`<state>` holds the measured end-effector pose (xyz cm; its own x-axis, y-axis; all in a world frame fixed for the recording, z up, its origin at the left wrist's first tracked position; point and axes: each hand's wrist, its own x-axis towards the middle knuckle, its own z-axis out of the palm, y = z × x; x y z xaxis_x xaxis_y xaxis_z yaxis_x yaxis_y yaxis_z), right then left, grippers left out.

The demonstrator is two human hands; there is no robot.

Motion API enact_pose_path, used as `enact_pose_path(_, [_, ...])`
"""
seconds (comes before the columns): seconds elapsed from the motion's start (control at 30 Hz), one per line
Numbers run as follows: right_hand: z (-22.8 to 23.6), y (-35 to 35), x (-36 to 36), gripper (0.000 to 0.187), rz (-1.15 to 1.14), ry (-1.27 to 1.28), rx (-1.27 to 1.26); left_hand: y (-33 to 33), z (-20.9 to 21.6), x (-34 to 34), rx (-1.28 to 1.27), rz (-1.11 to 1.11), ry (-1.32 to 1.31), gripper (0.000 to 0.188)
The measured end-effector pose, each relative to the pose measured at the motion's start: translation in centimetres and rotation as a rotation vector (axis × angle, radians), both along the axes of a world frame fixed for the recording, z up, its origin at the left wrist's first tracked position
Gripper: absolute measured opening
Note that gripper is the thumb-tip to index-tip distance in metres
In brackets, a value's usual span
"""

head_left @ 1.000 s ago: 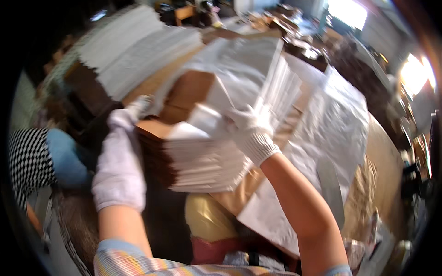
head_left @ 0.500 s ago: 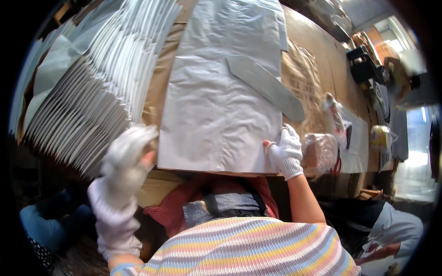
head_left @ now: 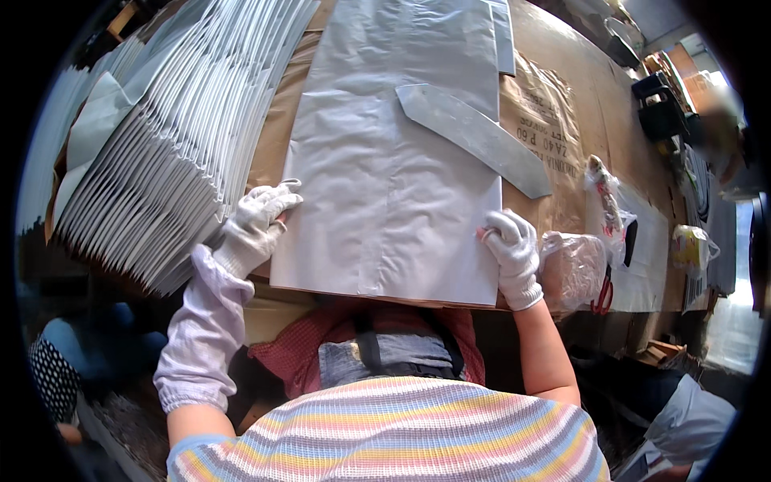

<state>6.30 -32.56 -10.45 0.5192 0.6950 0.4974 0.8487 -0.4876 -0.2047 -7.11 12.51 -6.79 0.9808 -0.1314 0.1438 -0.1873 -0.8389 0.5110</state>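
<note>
A long stack of white paper sheets (head_left: 345,233), creased down its middle, lies lengthwise before me on the table. My left hand (head_left: 261,218), in a white knit glove and pale sleeve, is at the stack's left edge, fingers bent together and bare thumb tip tucked under. At the right edge, near the front corner, my right hand (head_left: 515,255) has curled gloved fingers, with its thumb tip against the paper's side. What lies inside the fingers is partly hidden. Across the stack rests a flat grey metal strip (head_left: 474,138) with angled ends, jutting past the right side.
Folded white sheets (head_left: 185,153) fan out in a thick pile at left. Brown printed wrapping paper (head_left: 550,120) covers the table at right. Nearby are a clear plastic-wrapped bundle (head_left: 570,261), red-handled scissors (head_left: 604,293) and a yellow-labelled container (head_left: 691,247).
My left hand has moved up and right from beside the folded pile to the stack's left edge. The right hand stays at the right edge, its fingers more curled. The view has shifted slightly.
</note>
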Motion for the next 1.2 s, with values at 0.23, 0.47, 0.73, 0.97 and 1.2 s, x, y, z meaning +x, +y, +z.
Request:
enact_pose_path(0.23, [2.0, 0.0, 0.5, 0.011, 0.016, 0.039, -0.035, 0.6, 0.2, -0.3, -0.102, -0.021, 0.077, 0.03])
enact_pose_path(0.47, [6.1, 0.6, 2.0, 0.009, 0.01, 0.569, 0.122, -0.2, 1.8, 1.1, -0.334, -0.124, -0.145, 0.019])
enact_pose_path(0.73, [1.7, 2.0, 3.0, 0.018, -0.577, 0.896, 0.091, -3.9, -2.4, 1.2, 0.24, 0.7, 0.007, 0.022])
enact_pose_path(0.97, [0.9, 3.8, 0.7, 0.01, -0.571, 0.308, -0.139, -5.1, -3.5, 2.6, 0.312, 0.824, 0.016, 0.022])
enact_pose_path(1.2, [0.7, 4.6, 0.9, 0.015, -0.68, 0.309, -0.247, -5.2, -2.1, 3.7, 0.247, 0.913, 0.308, 0.029])
